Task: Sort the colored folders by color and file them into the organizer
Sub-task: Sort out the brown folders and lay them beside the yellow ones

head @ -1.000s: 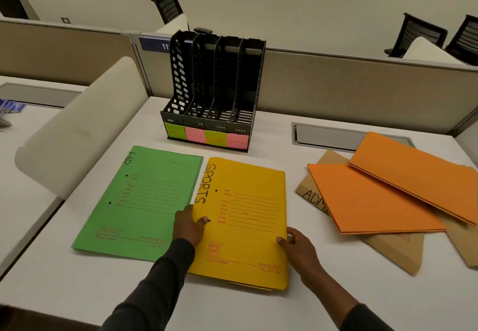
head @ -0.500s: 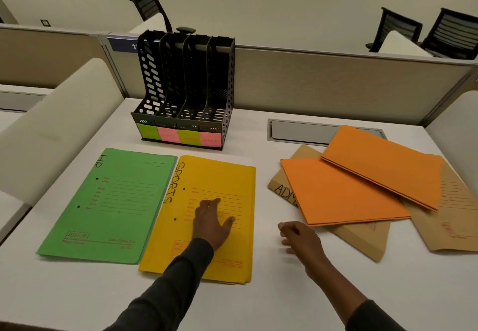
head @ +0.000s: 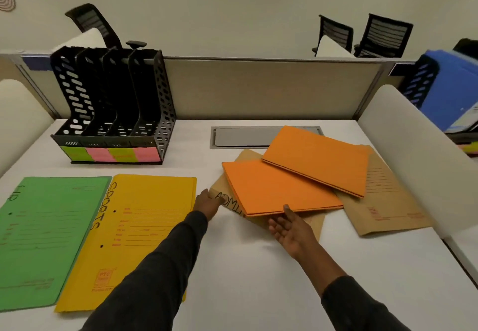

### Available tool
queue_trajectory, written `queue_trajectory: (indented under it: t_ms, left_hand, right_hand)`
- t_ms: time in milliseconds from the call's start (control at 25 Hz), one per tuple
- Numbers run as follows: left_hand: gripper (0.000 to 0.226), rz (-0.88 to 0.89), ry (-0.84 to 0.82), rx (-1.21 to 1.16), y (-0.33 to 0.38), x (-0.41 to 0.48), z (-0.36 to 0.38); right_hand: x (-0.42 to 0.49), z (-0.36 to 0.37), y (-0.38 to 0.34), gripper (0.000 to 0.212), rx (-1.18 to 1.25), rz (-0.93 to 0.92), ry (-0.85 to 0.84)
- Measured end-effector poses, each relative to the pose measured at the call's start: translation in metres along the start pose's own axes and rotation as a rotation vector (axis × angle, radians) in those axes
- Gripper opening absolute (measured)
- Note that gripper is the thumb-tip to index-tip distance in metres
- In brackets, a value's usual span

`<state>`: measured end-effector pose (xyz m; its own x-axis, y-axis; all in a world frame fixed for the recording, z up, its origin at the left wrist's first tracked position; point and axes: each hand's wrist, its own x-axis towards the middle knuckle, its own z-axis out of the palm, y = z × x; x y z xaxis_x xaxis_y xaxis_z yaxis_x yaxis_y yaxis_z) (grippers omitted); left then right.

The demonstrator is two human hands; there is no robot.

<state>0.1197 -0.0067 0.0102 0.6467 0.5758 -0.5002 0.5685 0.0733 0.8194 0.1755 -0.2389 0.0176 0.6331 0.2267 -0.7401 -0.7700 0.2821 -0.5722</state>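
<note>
We see a white desk w/ a black organizer at the back left; it has four upright slots, all showing no folders, and green and pink sticky labels along its front base. In front of it, flat on the desk, lie a green folder marked "HR" and, just beside it on the right w/ edges overlapping, a yellow folder marked "SPORTS".

To the right is a loose pile. A brown folder marked "ADMIN" sits at the bottom, a near orange folder on top of it, a far orange folder overlapping that one's far edge, and a second brown folder under the far orange one, sticking out to the right.

Left hand reaches across the yellow folder's right side; its fingertips touch the left corner of the ADMIN folder, but we cannot tell whether that grip is apart or closed on the edge. Right hand is palm up w/ fingers spread apart, thumb touching the near edge of the near orange folder, fingers just under that edge, not clamped on it. Both sleeves are dark.
</note>
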Motion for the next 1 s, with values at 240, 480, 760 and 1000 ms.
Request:
queue_trajectory:
  t_ms: [240,480,760,1000]
  left_hand:
    - [0.022,-0.105,0.112,-0.097,0.0,0.011,0.011]
    - [0.006,-0.158,0.179,-0.518,-0.007,0.0,0.023]
    - [0.01,-0.165,0.026,-0.794,-0.012,-0.018,0.047]
    - [0.031,-0.199,-0.076,-0.842,-0.004,-0.036,0.09]
  right_hand:
    - [0.018,-0.003,-0.04,0.045,-0.038,-0.013,0.073]
    - [0.029,0.002,-0.068,0.042,-0.005,0.052,0.038]
    - [0.041,0.003,-0.093,0.027,0.019,0.01,0.064]
    - [0.028,0.013,-0.102,0.01,0.236,-0.078,-0.023]
